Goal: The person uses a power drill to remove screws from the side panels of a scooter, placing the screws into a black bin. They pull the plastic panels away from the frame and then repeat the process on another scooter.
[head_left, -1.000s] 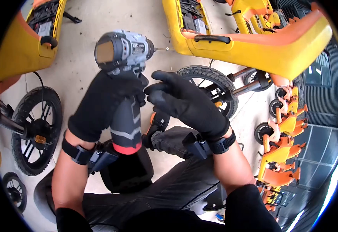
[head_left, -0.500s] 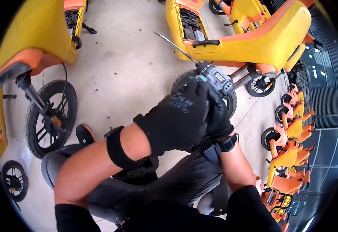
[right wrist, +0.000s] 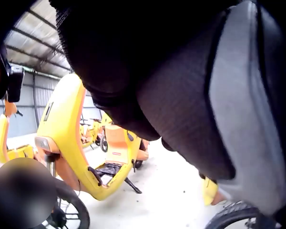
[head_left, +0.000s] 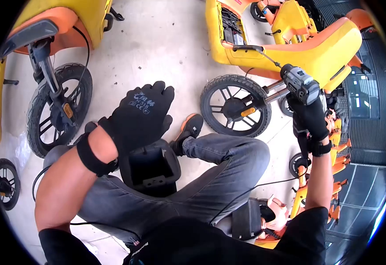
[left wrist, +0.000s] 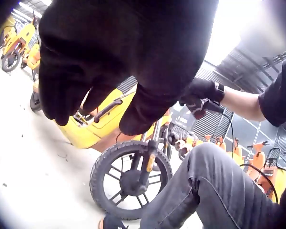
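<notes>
In the head view, my right hand [head_left: 308,117], in a black glove, grips a cordless drill [head_left: 300,81] by its handle at the right. A long thin bit [head_left: 270,59] extends from the drill up and left, overlapping the yellow body of a scooter [head_left: 290,57]. The grey and black drill handle [right wrist: 243,109] fills the right side of the right wrist view. My gloved left hand [head_left: 144,110] hovers over my lap, back upward, fingers extended and holding nothing. Below it, an open black box [head_left: 172,161] stands between my legs.
The scooter's front wheel [head_left: 208,99] stands just beyond my shoe [head_left: 191,128]. Another yellow and orange scooter [head_left: 65,17] with its wheel [head_left: 36,123] is at left. Several more scooters [head_left: 319,176] line the right side. A thin black cable [head_left: 263,186] crosses my leg.
The drill, gripped in my left hand a second ago, has passed to my right hand and moved right. My left hand has let go and drawn back left, uncovering the scooter wheel.
</notes>
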A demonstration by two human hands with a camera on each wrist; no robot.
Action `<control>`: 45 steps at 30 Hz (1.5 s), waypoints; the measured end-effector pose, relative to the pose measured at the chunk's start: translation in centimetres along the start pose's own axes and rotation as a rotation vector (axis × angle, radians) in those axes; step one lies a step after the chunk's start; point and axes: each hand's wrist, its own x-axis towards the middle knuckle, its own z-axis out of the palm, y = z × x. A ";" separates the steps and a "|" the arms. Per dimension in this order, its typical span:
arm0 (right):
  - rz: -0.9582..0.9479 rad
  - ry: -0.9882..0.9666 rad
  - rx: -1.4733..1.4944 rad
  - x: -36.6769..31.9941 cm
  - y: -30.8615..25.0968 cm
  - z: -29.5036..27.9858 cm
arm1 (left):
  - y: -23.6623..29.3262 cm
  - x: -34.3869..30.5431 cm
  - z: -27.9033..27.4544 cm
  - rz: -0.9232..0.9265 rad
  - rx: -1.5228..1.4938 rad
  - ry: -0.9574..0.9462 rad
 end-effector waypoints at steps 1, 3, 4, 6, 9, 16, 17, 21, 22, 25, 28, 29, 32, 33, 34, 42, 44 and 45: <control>0.047 -0.036 0.028 0.4 0.4 -0.4 | -0.4 0.0 0.4 0.004 -0.004 -0.022; 0.094 -0.072 0.057 0.8 0.4 -0.3 | -0.8 -0.1 0.9 0.006 -0.007 -0.043; 0.037 -0.052 0.021 1.0 0.3 -0.1 | -0.9 -0.1 1.0 0.025 -0.001 -0.013; -0.015 -0.038 -0.019 1.2 0.4 0.0 | -1.0 -0.3 1.2 0.041 -0.003 0.014; -0.117 -0.090 -0.174 2.2 1.1 -0.4 | -1.0 -0.3 1.2 0.060 -0.024 0.003; -0.062 -0.160 -0.290 3.9 1.0 -1.1 | -1.3 -0.1 1.3 0.059 -0.026 0.004; -0.088 -0.152 -0.320 4.2 1.4 -1.4 | -1.2 -0.1 1.3 0.056 -0.023 -0.005; -0.122 -0.210 -0.333 5.9 1.2 -2.0 | -1.2 0.0 1.5 0.047 -0.024 -0.033; -0.149 -0.200 -0.289 6.4 1.8 -2.1 | -1.3 -0.1 1.6 0.059 -0.020 -0.024; -0.044 -0.238 -0.228 7.4 -0.3 -2.3 | -1.3 0.0 1.6 0.062 -0.015 -0.030; 0.071 -0.412 -0.395 9.2 -2.0 -3.3 | -1.2 0.1 1.3 0.039 -0.021 -0.072; 0.011 -0.460 -0.439 10.0 -2.2 -3.7 | -1.2 0.1 1.2 0.026 -0.025 -0.096; -0.129 -0.588 -0.703 12.8 -3.7 -4.7 | -1.1 0.1 1.2 0.022 -0.030 -0.117; -0.121 -0.579 -0.716 14.0 -3.6 -4.5 | -1.2 0.1 1.4 0.023 -0.030 -0.122; -0.115 -0.568 -0.729 14.8 -4.0 -4.6 | -1.4 0.2 1.6 0.038 -0.032 -0.110; -0.167 -0.583 -1.159 18.1 -11.2 -1.0 | -1.9 0.2 1.1 0.065 -0.074 -0.045; -0.045 -0.600 -1.070 17.8 -11.7 -0.7 | -2.1 0.2 1.1 0.095 -0.104 0.014; 0.019 -0.611 -1.024 17.6 -11.9 -0.5 | -2.1 0.2 0.9 0.100 -0.106 0.013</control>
